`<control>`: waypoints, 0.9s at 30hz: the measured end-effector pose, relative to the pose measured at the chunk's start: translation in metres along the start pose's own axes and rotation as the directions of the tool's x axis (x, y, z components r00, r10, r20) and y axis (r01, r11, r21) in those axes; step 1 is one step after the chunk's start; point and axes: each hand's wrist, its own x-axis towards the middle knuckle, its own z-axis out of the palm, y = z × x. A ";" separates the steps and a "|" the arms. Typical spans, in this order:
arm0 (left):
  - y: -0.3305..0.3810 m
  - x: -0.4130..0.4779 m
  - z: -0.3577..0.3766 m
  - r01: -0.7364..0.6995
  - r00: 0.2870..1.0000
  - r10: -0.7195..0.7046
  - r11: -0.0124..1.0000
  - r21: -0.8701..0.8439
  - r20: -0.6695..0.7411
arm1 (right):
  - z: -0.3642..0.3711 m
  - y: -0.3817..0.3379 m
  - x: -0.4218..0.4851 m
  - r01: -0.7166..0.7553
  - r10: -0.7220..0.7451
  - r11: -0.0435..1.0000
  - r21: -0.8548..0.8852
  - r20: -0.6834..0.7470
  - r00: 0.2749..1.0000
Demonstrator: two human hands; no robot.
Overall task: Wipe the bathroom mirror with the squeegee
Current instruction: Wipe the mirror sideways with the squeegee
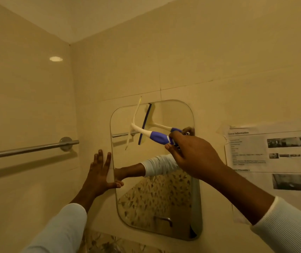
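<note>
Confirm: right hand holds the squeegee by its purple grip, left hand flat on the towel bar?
No: the head view shows the left hand flat on the wall at the mirror's left edge, not the towel bar. The right hand does hold the squeegee's purple grip.

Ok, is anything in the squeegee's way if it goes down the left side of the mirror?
Yes. The right hand holds the squeegee at the mirror's top left. Below it the left hand lies flat on the wall, thumb over the mirror's left edge. Nothing else blocks the glass.
</note>
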 end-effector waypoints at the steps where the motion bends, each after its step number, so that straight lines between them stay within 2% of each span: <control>1: 0.000 -0.001 0.000 0.002 1.000 -0.002 1.000 -0.006 -0.002 | 0.004 -0.006 0.007 0.035 -0.035 0.999 -0.034 0.024 0.999; 6: 0.002 -0.001 -0.003 0.011 1.000 -0.011 1.000 -0.015 0.022 | 0.029 -0.042 0.049 0.222 -0.210 0.964 -0.146 0.092 0.973; 12: 0.005 -0.001 -0.006 0.020 0.999 -0.020 1.000 0.006 0.040 | 0.038 -0.075 0.099 0.304 -0.273 0.930 -0.206 0.164 0.948; 27: 0.006 0.001 -0.006 0.051 0.997 -0.052 0.999 0.016 0.049 | 0.009 -0.055 0.090 0.233 -0.182 0.916 -0.327 0.178 0.967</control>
